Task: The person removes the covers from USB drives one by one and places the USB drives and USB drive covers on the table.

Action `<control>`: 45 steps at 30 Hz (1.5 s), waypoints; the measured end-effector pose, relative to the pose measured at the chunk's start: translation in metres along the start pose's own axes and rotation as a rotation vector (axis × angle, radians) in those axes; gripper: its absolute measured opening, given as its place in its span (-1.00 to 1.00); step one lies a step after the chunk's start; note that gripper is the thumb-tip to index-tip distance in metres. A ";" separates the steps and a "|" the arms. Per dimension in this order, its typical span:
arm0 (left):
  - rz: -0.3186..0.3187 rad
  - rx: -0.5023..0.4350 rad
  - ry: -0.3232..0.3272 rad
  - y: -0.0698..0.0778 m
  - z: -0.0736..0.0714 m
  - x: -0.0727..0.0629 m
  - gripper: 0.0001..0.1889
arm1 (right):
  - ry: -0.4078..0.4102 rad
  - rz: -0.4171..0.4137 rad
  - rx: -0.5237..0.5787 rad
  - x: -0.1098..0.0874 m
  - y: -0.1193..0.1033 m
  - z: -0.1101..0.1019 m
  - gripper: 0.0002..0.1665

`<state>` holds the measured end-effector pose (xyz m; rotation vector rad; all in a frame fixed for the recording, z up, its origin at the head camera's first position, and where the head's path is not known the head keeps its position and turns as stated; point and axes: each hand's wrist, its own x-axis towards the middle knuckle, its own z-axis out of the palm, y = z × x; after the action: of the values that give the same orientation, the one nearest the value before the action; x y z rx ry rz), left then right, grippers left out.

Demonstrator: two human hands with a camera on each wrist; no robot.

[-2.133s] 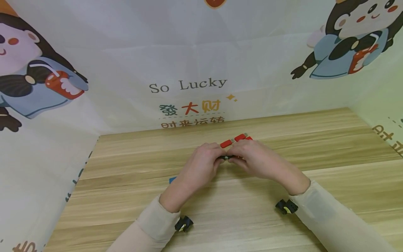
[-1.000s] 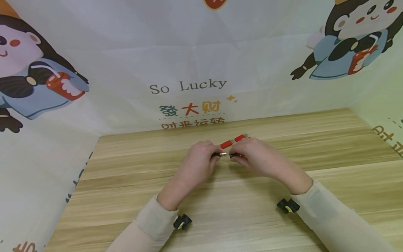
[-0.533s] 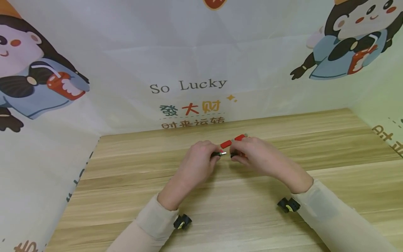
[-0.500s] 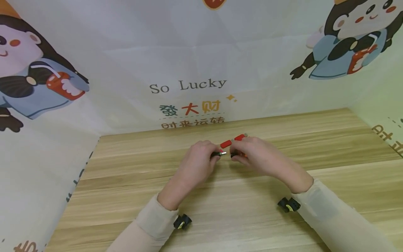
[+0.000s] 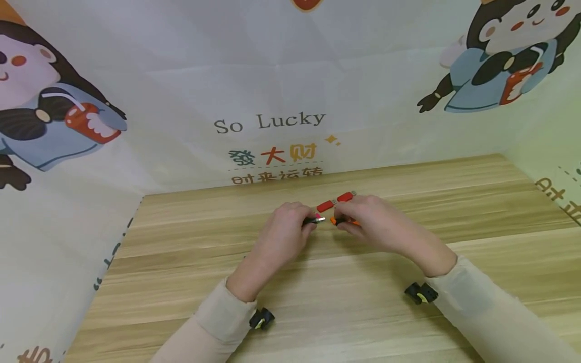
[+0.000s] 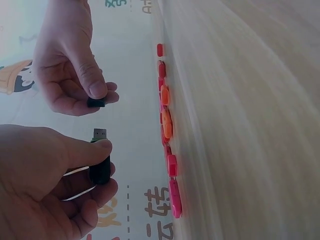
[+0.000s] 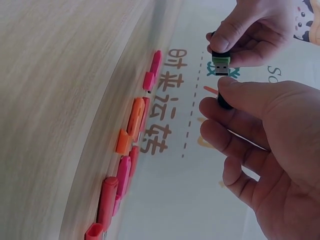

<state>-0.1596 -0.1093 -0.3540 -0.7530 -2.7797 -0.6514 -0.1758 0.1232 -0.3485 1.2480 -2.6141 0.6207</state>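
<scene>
Between thumb and fingers my left hand (image 5: 286, 234) pinches a black USB flash drive (image 6: 100, 171), its bare metal plug pointing at my other hand. The green trim by the plug shows in the right wrist view. My right hand (image 5: 379, 224) pinches a small black cap (image 6: 96, 103), mostly covered by thumb and fingers. A short gap separates plug and cap. Both hands are held above the table. Behind them lie red flash drives (image 5: 325, 206), an orange flash drive (image 7: 135, 117) and pink ones (image 6: 175, 199), in a loose line; my hands hide part of it in the head view.
The wood-grain table (image 5: 290, 312) is bordered by a printed cloth backdrop (image 5: 281, 75) behind and at both sides. Loose caps, one an orange cap (image 7: 123, 142) and one a red cap (image 7: 94, 231), lie among the drives. A small black camera sits at each sleeve cuff.
About two seconds ago my hands met at the drive. They have since moved apart, baring the metal plug, and the right hand has shifted slightly right, uncovering orange pieces behind it.
</scene>
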 end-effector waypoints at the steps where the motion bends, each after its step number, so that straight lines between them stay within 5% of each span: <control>1: -0.003 -0.001 -0.001 0.000 0.000 0.000 -0.92 | 0.003 -0.004 -0.001 0.000 0.000 0.000 -0.81; 20: -0.085 -0.025 -0.060 -0.003 0.009 0.008 -0.94 | -0.002 -0.010 -0.075 -0.016 0.002 -0.004 -0.80; 32: -0.065 0.026 -0.042 -0.007 0.015 0.015 -0.95 | 0.028 -0.053 -0.107 -0.022 0.002 -0.006 -0.81; 45: -0.151 -0.008 -0.149 -0.008 0.020 0.019 -0.90 | 0.043 -0.080 -0.155 -0.026 0.000 -0.006 -0.77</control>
<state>-0.1815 -0.0977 -0.3689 -0.6205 -2.9950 -0.6583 -0.1596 0.1444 -0.3518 1.2693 -2.5098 0.4180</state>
